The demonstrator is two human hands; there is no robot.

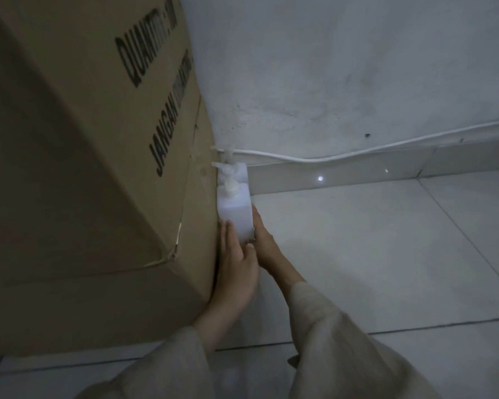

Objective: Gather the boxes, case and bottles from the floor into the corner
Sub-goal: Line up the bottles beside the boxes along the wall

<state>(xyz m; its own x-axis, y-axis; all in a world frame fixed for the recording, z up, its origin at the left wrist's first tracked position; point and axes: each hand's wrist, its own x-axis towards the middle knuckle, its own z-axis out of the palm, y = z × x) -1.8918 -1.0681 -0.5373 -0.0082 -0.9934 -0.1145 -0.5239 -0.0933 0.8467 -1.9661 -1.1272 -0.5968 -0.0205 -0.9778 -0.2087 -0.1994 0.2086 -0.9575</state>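
Standing upright, a white square pump bottle touches the cardboard box; left hand and right hand press it with straight fingers, open floor right.

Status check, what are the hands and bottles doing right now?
Left hand and right hand flank near bottle, fingers straight. Second bottle behind it, beside big carton. White cable along wall.
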